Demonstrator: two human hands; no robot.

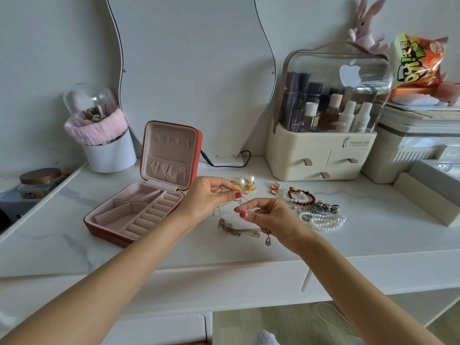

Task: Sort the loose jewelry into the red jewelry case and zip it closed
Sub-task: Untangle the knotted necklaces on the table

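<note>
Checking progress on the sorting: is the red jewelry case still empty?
Empty as far as visible. The red jewelry case lies open, lid upright, its pink compartments and ring rolls bare.

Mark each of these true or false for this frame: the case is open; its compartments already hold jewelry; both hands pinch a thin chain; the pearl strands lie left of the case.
1. The red jewelry case stands open. True.
2. Its compartments already hold jewelry. False: they look empty.
3. The left hand and right hand both pinch a thin gold chain. True.
4. The pearl strands lie left of the case. False: they lie to its right, beside the red bead bracelet.
</note>
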